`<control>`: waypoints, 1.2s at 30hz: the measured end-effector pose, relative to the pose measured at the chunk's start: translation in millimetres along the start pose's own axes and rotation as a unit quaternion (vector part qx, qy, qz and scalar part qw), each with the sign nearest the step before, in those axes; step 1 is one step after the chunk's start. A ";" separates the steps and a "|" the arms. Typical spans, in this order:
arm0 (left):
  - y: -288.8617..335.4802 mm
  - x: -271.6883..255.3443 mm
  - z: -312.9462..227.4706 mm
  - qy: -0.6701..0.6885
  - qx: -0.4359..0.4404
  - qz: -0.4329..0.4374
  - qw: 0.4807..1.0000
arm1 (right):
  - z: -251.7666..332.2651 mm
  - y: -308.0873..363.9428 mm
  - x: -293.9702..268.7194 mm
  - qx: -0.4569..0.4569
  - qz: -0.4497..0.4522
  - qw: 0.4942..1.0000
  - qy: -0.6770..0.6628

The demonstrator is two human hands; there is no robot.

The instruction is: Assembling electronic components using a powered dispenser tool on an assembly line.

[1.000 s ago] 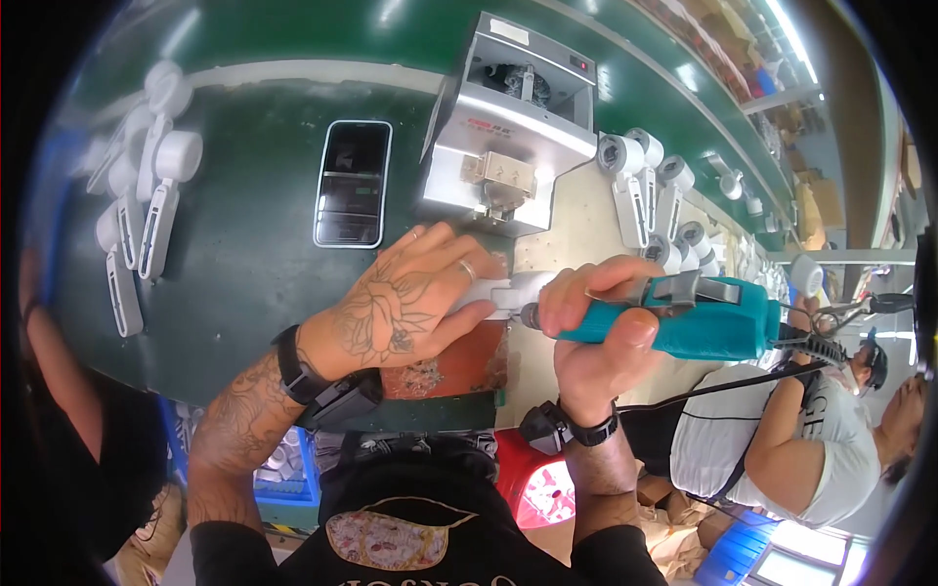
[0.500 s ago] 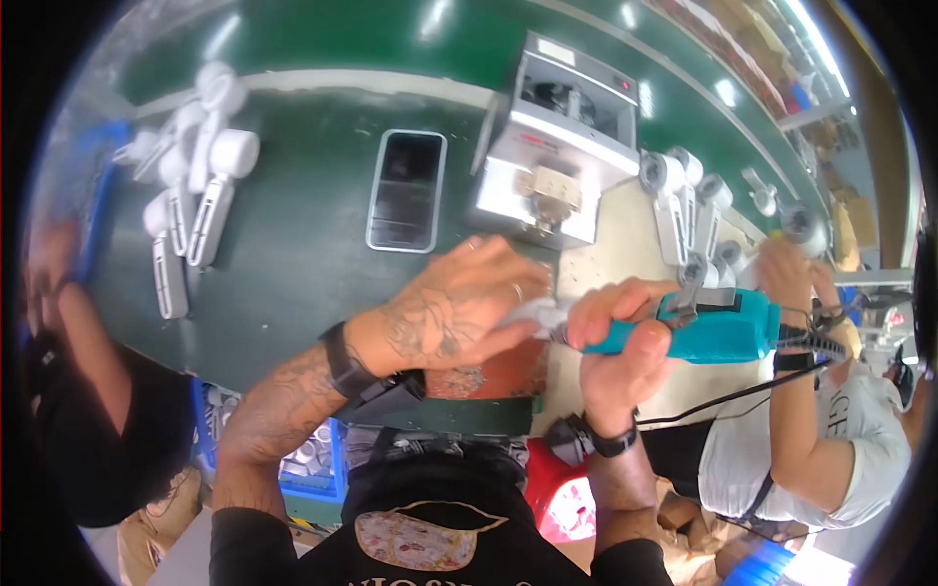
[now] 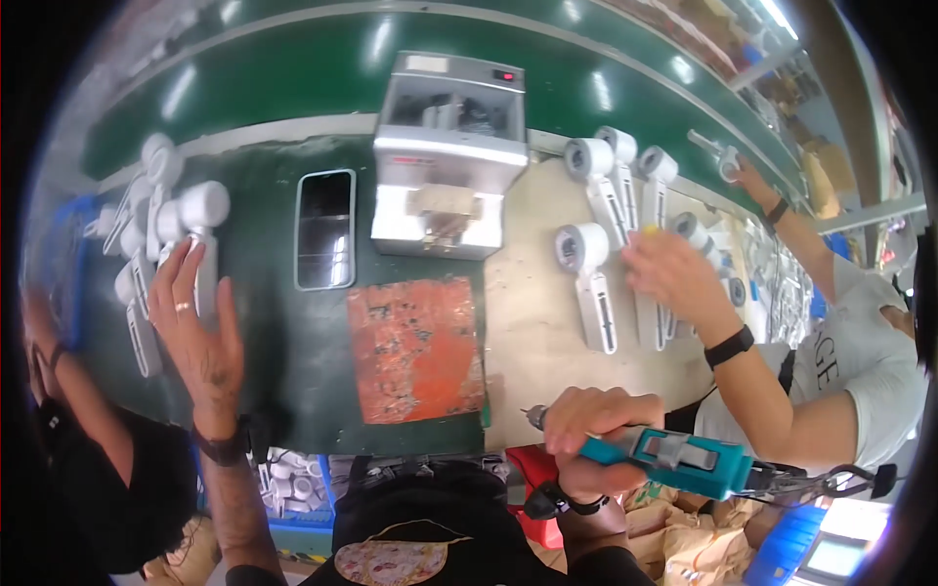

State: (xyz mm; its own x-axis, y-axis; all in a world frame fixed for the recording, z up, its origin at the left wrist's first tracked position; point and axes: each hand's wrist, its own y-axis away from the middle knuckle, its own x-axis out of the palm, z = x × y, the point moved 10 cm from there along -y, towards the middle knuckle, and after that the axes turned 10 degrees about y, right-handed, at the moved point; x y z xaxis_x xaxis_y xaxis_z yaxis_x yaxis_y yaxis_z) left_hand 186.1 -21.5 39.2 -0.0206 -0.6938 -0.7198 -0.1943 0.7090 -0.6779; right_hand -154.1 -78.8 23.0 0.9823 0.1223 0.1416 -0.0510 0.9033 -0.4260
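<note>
My right hand (image 3: 598, 438) is closed round a teal electric screwdriver (image 3: 689, 463), its bit pointing left over the table's near edge. My left hand (image 3: 203, 337), fingers spread, reaches over a pile of white handheld-fan-shaped pieces (image 3: 203, 205) on the left. Its fingertips overlap one slotted handle there; whether they touch it I cannot tell. Another white fan-shaped piece (image 3: 591, 293), round head away from me, lies on the pale board at right. Between my hands is a worn orange mat (image 3: 415, 352).
A grey metal machine (image 3: 445, 161) with a small red display stands behind the mat. Left of it lies a phone (image 3: 325, 230). At right, a co-worker's hand (image 3: 679, 278) reaches among more white pieces (image 3: 625, 181). A blue crate (image 3: 301, 527) of white parts sits below the table edge.
My hands have parted: the left moved to the left pile, while the right drew back toward me with the screwdriver. A white piece now lies at the right group's near side. The view has shifted.
</note>
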 end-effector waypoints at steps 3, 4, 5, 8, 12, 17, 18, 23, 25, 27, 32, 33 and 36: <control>-15.0 32.8 -70.9 0.315 -0.035 0.125 0.940 | 15.6 -0.7 -3.1 -0.012 0.041 0.999 0.025; -18.5 48.7 -121.2 0.379 0.016 0.170 0.909 | 16.0 -0.2 -9.5 -0.012 0.027 0.999 0.024; -15.9 56.2 -173.1 0.360 0.162 0.179 0.901 | 14.8 -0.5 -13.4 -0.011 0.017 1.000 0.018; 0.9 124.4 -270.2 0.369 0.215 0.350 0.834 | 9.3 4.0 -16.5 -0.015 0.034 0.999 -0.027; 7.2 156.5 -321.9 0.395 0.232 0.295 0.839 | 14.0 12.8 -22.7 0.016 0.024 1.000 -0.012; -4.8 122.7 -308.3 0.415 0.240 0.222 0.849 | 15.6 10.9 -33.2 0.029 -0.003 0.998 0.048; -11.6 114.2 -302.5 0.412 0.226 0.280 0.837 | 16.3 7.6 -34.9 0.032 -0.002 0.998 0.050; -11.5 83.1 -236.1 0.398 0.227 0.316 0.831 | 4.1 -4.4 -20.0 0.059 0.016 0.997 0.053; -11.7 86.8 -197.3 0.448 0.124 0.292 0.836 | -2.6 -7.5 -11.5 0.062 0.027 0.995 0.069; 4.1 95.5 -176.7 0.427 0.083 0.343 0.833 | -5.4 -11.1 -1.1 0.070 0.033 0.995 0.068; 12.6 87.9 -155.7 0.447 0.085 0.253 0.854 | 1.6 -25.1 20.7 0.045 0.033 0.996 0.076; 13.1 89.6 -153.2 0.449 0.082 0.250 0.854 | 4.9 -28.8 24.9 0.027 0.029 0.997 0.067; 7.6 85.4 -150.1 0.490 0.105 0.215 0.838 | 3.1 -41.3 39.2 0.026 0.041 0.999 0.014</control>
State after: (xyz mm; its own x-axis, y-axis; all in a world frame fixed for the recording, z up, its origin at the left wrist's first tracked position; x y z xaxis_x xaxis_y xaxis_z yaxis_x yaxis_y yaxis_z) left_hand 35.7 -94.2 -4.9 -0.8598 -0.0652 -0.5065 0.2133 0.8553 -0.4722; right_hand -114.0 -110.0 48.9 0.9789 0.1863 0.0835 -0.1402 0.9108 -0.3884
